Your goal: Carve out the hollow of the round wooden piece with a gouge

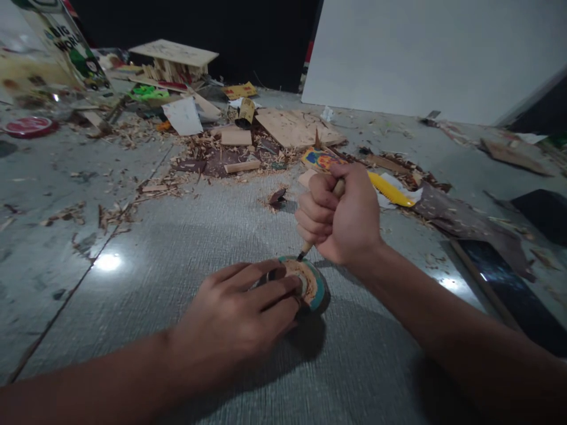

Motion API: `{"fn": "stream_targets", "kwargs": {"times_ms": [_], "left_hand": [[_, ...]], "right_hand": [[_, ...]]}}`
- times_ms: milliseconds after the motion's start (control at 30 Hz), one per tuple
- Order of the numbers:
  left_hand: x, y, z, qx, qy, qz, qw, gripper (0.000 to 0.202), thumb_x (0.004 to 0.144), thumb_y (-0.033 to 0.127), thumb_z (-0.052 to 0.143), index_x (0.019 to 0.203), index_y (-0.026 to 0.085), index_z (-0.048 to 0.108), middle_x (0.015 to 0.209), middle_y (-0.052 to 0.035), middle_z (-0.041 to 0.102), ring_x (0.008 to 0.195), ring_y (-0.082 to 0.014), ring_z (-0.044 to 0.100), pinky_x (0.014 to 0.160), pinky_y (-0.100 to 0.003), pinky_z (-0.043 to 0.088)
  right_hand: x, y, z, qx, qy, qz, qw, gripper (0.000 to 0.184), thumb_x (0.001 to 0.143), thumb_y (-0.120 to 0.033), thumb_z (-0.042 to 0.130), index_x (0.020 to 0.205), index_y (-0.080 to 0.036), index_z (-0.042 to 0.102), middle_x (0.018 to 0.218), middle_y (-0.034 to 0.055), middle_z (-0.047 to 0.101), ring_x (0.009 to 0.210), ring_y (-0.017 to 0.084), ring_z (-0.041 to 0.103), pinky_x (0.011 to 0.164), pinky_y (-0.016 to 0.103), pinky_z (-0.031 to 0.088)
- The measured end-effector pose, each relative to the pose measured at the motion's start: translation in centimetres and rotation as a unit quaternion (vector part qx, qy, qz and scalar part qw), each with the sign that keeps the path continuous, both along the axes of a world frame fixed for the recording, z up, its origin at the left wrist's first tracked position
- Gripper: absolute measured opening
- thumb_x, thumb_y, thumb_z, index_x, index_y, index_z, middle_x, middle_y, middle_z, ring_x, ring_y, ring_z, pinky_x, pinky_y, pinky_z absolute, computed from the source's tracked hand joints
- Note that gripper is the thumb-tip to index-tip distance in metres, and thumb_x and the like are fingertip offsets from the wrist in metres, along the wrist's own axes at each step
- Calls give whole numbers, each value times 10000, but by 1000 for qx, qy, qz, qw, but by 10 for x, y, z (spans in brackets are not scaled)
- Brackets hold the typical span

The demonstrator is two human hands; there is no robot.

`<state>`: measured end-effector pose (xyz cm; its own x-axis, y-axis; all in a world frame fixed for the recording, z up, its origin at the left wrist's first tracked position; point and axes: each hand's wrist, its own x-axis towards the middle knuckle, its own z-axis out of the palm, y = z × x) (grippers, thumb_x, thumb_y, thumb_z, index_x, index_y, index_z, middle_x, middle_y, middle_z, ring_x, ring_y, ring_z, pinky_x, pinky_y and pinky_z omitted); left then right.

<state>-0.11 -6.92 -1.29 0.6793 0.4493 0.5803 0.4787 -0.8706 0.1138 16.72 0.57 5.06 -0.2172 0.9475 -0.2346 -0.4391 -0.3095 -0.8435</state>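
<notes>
A small round wooden piece [312, 286] with a teal rim and a pale carved centre lies on the grey floor [186, 248]. My left hand [241, 316] rests on its left side, fingers laid over it and pressing it down. My right hand [339, 215] is closed in a fist around a wooden-handled carving tool [337, 190], held upright. The tool's dark tip [303, 254] touches the top of the round piece.
Wood shavings [133, 195] and offcuts [241, 167] litter the floor beyond my hands. A flat wood sheet [296, 127], a yellow tool [390, 189], a small stick-built table [175, 59] and papers lie farther back. A white board [434, 53] leans at the right, a dark glossy panel [509, 289] beside it.
</notes>
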Motion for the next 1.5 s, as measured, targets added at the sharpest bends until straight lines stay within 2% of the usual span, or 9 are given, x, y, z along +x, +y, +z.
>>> {"fn": "stream_targets", "kwargs": {"times_ms": [200,333,500,633,800,933,1200,1367,1500], "left_hand": [[0,4,-1,-4,-4,13,1000,143,980,238,575,970,233,717,1079,80,776,1009,-219,732,726,-347,635],[-2,8,-3,7,4,12,1000,91,948,262,636,964,225,718,1113,75,772,1026,-230,736,756,-343,648],[-3,7,-3,-9,-4,17,1000,163,980,239,562,939,240,720,1138,75,766,1054,-233,732,819,-349,655],[-4,7,-2,-12,1,11,1000,143,970,231,583,957,228,725,1127,61,770,1050,-233,735,836,-350,663],[-3,7,-3,-11,-15,7,1000,139,971,207,577,960,201,715,1056,48,780,1033,-194,734,876,-301,643],[-2,9,-5,1,-25,-11,1000,120,963,159,584,978,166,703,990,-7,783,1017,-205,729,792,-291,654],[-4,8,-7,-9,-11,-21,1000,122,946,145,608,1026,162,699,1152,7,762,1078,-247,719,871,-377,651],[-4,8,-5,-9,-10,-21,1000,168,969,136,542,996,162,706,1119,3,774,1081,-259,719,806,-368,667],[-2,7,-6,-34,-22,-19,999,118,937,147,591,966,158,705,1131,0,772,1068,-243,726,908,-372,641]], "right_hand": [[6,7,-3,-34,19,-10,999,497,964,-353,260,500,-231,133,433,-71,77,373,85,21,326,238,58],[4,-1,-2,0,4,-11,1000,507,964,-334,217,474,-231,142,421,-60,85,377,94,19,327,239,71],[0,-6,2,32,-5,-17,999,555,990,-329,162,446,-220,165,420,-49,95,369,98,42,336,241,96],[0,-4,0,10,-2,-38,999,558,1003,-360,174,466,-211,140,421,-53,88,365,93,49,335,231,103],[2,10,-10,-50,33,-65,996,487,955,-356,299,514,-229,135,432,-75,82,373,82,24,325,225,61],[5,19,-20,-102,62,-98,988,429,935,-305,331,551,-238,151,436,-90,85,380,82,22,326,212,58],[9,21,-31,-146,77,-124,979,381,920,-206,273,569,-236,128,411,-90,105,373,85,37,328,209,104],[11,18,-18,-100,82,-110,986,400,931,-263,285,572,-227,113,428,-84,98,385,90,30,336,220,98],[6,6,-5,-31,56,-62,996,492,965,-366,267,520,-221,117,436,-69,84,363,92,50,337,236,90]]}}
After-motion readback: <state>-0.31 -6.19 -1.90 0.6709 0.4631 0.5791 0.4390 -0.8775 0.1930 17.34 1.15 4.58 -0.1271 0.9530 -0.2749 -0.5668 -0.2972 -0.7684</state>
